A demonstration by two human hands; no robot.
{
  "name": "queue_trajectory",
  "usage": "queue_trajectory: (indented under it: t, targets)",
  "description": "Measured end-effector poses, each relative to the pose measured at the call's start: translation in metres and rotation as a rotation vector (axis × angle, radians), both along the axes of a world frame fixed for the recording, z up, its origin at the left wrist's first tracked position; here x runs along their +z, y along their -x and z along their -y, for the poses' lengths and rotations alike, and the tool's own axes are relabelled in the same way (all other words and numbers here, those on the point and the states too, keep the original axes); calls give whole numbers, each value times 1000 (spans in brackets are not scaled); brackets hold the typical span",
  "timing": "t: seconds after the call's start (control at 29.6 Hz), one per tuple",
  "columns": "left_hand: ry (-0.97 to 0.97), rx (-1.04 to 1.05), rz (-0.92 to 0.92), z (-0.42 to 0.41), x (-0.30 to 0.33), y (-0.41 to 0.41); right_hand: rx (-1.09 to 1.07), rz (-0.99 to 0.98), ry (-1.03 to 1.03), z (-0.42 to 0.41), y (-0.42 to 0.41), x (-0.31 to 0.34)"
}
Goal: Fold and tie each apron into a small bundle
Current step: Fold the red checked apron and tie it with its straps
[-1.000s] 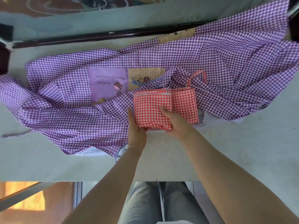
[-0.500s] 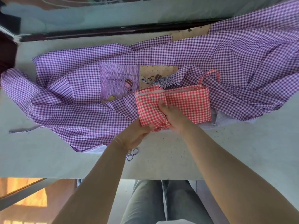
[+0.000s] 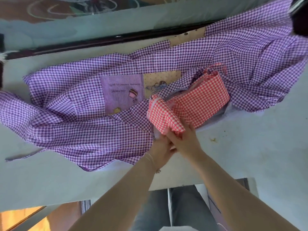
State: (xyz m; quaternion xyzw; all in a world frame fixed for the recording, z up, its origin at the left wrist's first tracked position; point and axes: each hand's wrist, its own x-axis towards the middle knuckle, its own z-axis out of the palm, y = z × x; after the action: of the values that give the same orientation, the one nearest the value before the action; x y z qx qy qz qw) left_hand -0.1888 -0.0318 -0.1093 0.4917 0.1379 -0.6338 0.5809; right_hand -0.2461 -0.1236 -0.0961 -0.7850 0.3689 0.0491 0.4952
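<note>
Red apron now half-rolled rightward; left hand and right hand both gripping its near edge

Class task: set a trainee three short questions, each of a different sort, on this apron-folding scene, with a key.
1. True or false: the red checked apron lies on top of the purple checked apron.
2. Which hands grip the red apron? A) left hand only B) right hand only C) both
3. Fill in: the purple apron lies spread on the ___.

Key: 1 true; 2 C; 3 table.
</note>
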Motion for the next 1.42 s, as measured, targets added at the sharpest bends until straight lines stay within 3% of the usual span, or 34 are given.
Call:
queue_trajectory:
  t: [0.07,0.17,0.24,0.3,0.34,0.37,0.47,0.57,0.68,0.78,0.91,1.05,1.11,1.28,1.42]
  targets:
    - [-51,-409,140,-9,6,-13,-20,107,87,0,5,-1]
    - [-168,-957,467,-20,41,-54,180,157,299,0,19,-22]
    - [-91,-914,788,-14,72,-74,422,95,522,-1,34,-41]
    - [87,-718,1054,0,97,-83,594,86,574,1,43,-52]
    - [172,-770,1205,11,101,-84,631,108,572,-1,44,-54]
    - [243,-882,1348,22,94,-82,668,131,561,2,42,-53]
    - [406,-1503,1617,36,37,-77,664,264,658,4,42,-54]
    - [374,-1772,1730,27,-13,-90,670,282,798,-6,55,-63]
    - [450,-1768,1756,24,-28,-92,541,325,828,-24,66,-83]
    - [479,-1679,1643,24,-26,-103,436,348,734,-30,63,-87]
    - [702,-1761,1898,2,-38,-151,235,353,538,-28,73,-87]
    - [517,-1788,1767,-6,-36,-152,-187,321,366,-38,67,-74]
    - [404,-1607,1643,-4,-24,-136,-322,290,323,-39,60,-65]
    - [84,-923,1234,-3,-30,-105,-465,109,67,-32,45,-45]
    - [-130,-889,1387,9,-30,-89,-482,54,21,-24,39,-37]
